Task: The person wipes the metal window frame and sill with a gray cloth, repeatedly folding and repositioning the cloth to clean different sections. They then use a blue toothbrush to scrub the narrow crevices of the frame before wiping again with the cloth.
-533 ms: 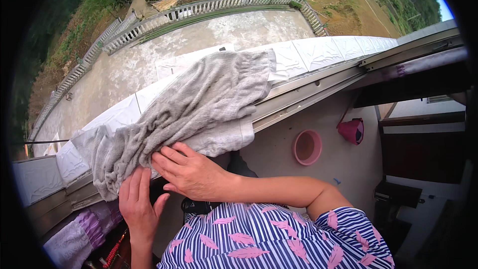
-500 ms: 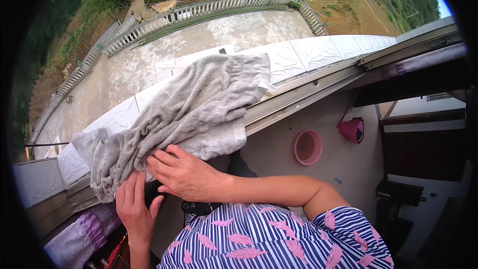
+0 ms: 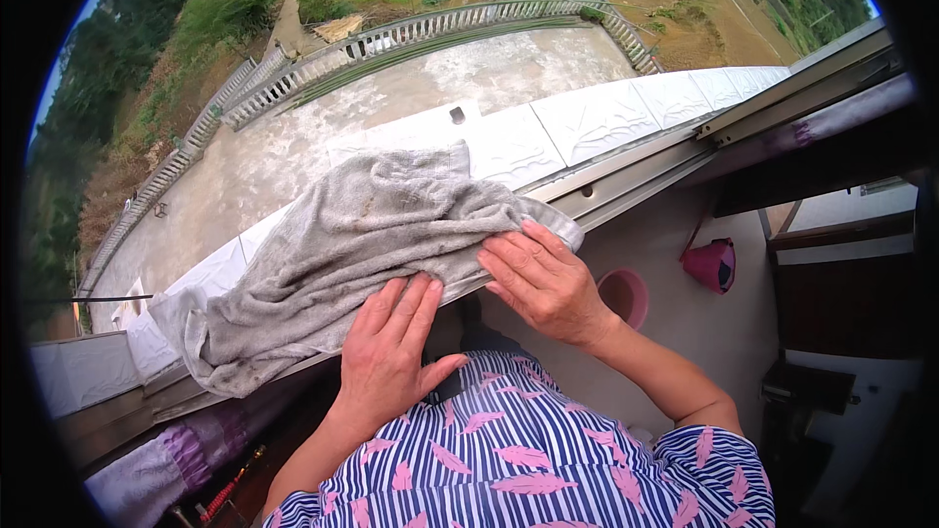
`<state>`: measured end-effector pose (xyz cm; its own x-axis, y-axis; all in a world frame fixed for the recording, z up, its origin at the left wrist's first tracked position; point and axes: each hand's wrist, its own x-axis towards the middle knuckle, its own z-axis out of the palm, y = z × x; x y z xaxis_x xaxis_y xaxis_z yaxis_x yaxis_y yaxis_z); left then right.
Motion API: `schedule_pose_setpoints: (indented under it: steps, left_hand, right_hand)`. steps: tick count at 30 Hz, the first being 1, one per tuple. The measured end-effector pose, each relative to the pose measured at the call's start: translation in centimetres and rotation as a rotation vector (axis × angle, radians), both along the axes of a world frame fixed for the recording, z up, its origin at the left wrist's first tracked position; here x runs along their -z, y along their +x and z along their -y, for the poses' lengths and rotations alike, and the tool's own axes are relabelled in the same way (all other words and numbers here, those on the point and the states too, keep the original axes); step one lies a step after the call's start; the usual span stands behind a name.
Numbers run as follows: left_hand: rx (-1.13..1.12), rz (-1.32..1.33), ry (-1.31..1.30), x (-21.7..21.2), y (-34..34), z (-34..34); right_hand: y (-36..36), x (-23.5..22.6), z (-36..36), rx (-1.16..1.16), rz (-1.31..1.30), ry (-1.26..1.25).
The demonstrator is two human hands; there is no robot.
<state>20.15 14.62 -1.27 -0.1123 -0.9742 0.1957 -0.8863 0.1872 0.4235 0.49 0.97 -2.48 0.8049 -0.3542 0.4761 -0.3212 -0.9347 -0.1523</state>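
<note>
A crumpled grey terry cloth [image 3: 342, 235] with a few brownish stains lies over the window track [image 3: 636, 176] and the white tiled ledge [image 3: 597, 122] outside it. My left hand [image 3: 386, 357] rests its outstretched fingertips on the near edge of the cloth, thumb held apart. Farther right, my right hand [image 3: 548, 288] lies on the cloth's right end with its fingers extended. The undersides of both hands are hidden, and so is the track beneath the cloth.
Indoors, a pink bucket [image 3: 636, 298] stands on the floor, partly behind my right forearm. Beyond it is a magenta container [image 3: 709, 266]. A lilac curtain [image 3: 161, 464] hangs at the lower left. Outside, a balustrade [image 3: 421, 29] borders a concrete yard.
My hands have moved apart, both to the right, with the right hand now at the cloth's right end. The cloth's upper part has dropped toward me and its right end lies along the track.
</note>
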Motion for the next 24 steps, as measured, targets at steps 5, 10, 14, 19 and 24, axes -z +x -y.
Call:
schedule_pose_setpoints:
  steps: [5,10,14,19,24]
  left_hand:
    - [0.089,-0.025,-0.002,0.3,-5.1,5.8]
    - [0.120,0.129,-0.018,0.6,-5.9,7.0]
    - [0.022,0.082,0.037,0.2,-3.2,3.3]
    - [-0.140,0.139,0.106,-0.6,1.3,-3.3]
    - [-0.383,0.204,0.129,-0.8,6.3,-10.0]
  right_hand:
    - [-4.0,-0.3,2.5,0.265,-0.129,0.071]
    - [-3.7,-0.8,2.3,0.324,-0.152,0.183]
    - [-2.2,-0.7,0.7,0.304,-0.179,0.178]
    - [3.2,-0.6,-4.3,0.136,-0.132,0.240]
    - [9.8,2.1,-9.6,-0.282,0.078,0.381]
